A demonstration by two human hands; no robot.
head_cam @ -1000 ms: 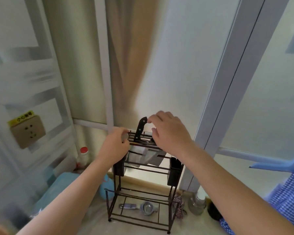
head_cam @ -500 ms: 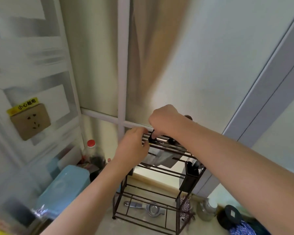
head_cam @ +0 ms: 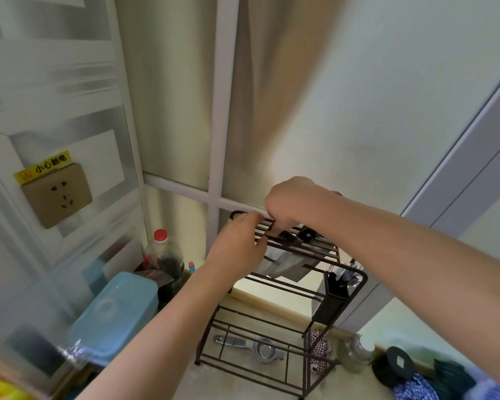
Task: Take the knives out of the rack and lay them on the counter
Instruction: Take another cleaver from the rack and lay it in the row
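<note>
Left hand [head_cam: 237, 243] gripping rack [head_cam: 298, 249] top; right hand [head_cam: 289, 203] pinching black-handled knife [head_cam: 283, 236], broad steel blade hanging below.

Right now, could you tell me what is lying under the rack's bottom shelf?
Through the bottom bars of the rack, a metal squeezer-like tool lies flat on the counter. The checked cloth sits by the right leg. Nothing else shows there.

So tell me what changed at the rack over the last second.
The right hand, which pinched the upright black knife handle, now curls down over the rack's top bars, fingertips by the knife handles. The left hand stays on the top left edge. Blades remain slotted; no knife is out.
</note>
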